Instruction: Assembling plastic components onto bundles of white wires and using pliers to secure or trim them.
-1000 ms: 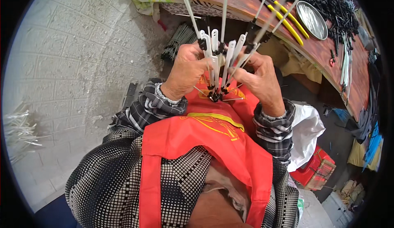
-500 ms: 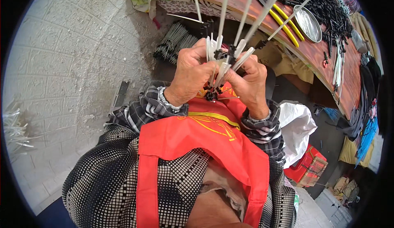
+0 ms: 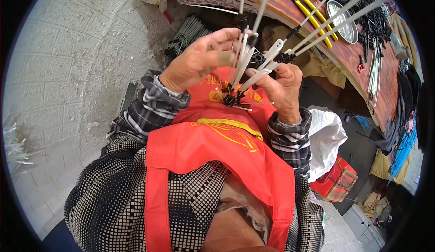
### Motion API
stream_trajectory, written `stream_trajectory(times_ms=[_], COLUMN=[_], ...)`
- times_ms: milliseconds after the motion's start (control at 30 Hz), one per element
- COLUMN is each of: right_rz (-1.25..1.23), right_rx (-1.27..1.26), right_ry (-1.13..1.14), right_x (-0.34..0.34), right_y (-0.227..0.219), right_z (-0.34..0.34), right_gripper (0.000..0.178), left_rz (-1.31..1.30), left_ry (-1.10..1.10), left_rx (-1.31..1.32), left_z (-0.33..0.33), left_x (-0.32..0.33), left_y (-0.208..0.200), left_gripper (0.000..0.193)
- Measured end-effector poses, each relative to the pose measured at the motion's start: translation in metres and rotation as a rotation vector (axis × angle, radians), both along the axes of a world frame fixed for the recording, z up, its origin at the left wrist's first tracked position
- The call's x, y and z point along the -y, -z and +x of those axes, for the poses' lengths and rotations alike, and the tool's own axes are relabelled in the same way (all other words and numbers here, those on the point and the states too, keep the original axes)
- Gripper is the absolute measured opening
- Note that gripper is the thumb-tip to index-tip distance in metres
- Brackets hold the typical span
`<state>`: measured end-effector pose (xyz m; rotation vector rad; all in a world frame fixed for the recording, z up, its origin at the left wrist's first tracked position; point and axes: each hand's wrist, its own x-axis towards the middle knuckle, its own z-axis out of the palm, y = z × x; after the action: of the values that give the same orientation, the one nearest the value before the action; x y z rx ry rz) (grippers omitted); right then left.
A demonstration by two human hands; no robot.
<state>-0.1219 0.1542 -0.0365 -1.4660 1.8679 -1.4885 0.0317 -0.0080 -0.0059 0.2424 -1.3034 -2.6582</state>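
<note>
In front of my chest is a frame of white rods and flat white strips with black joints, looking like an umbrella frame. Its strips meet at a black hub low over my red apron, and long rods fan upward and outward. My right hand grips the white strips on the right side between thumb and fingers. My left hand is at the left strips, its thumb and fingers apart and slightly blurred. Whether its fingertips touch the rods is hard to tell. A black ring-shaped piece sits between the strips.
A reddish wooden table curves along the right, bearing yellow-handled shears, an oval metal dish and heaped black parts. Bundled white rods lie beyond my left hand. A white sack and red box are at right.
My left hand has loosened and moved left, its fingers now spread. The strips have spread apart, with the right-hand rods now leaning further right in my right hand.
</note>
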Motion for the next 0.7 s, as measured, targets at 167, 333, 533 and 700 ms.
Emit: stream_trajectory(times_ms=[167,333,533,700], right_rz=[0.029,0.004,0.045,-0.044], right_rx=[-0.018,0.039,0.039,-0.114], right_ry=[0.003,-0.018,0.002,0.016], right_x=[-0.002,0.000,0.003,0.007], right_y=[0.003,-0.003,-0.007,-0.009], right_z=[0.001,0.004,0.006,0.010], right_gripper=[0.035,0.039,0.036,0.037], left_rz=[-0.068,-0.149,-0.054,-0.046], left_ry=[0.144,0.198,0.063,-0.048], left_rx=[-0.057,-0.020,0.016,0.003], left_z=[-0.002,-0.002,-0.006,-0.008], left_x=[0.016,0.025,0.002,0.000], left_y=[0.016,0.045,0.043,0.044], left_gripper=[0.096,0.092,0.057,0.055])
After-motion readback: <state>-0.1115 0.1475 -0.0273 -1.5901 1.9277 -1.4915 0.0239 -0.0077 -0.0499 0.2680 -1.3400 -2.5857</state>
